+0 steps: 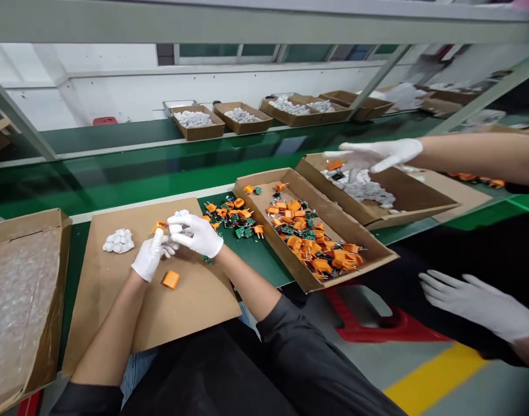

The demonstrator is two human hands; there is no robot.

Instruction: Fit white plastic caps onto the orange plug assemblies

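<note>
Your left hand (147, 257) pinches an orange part (159, 225) above the cardboard sheet (195, 292), your right hand (199, 236) curled beside it (its grip I cannot tell), and a weak gloved pinch could drop the part.

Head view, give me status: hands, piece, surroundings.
Left hand pinching orange piece; right hand close beside it, grip unclear. Orange shell loose on cardboard sheet. Co-worker's hand over box of white parts.
</note>
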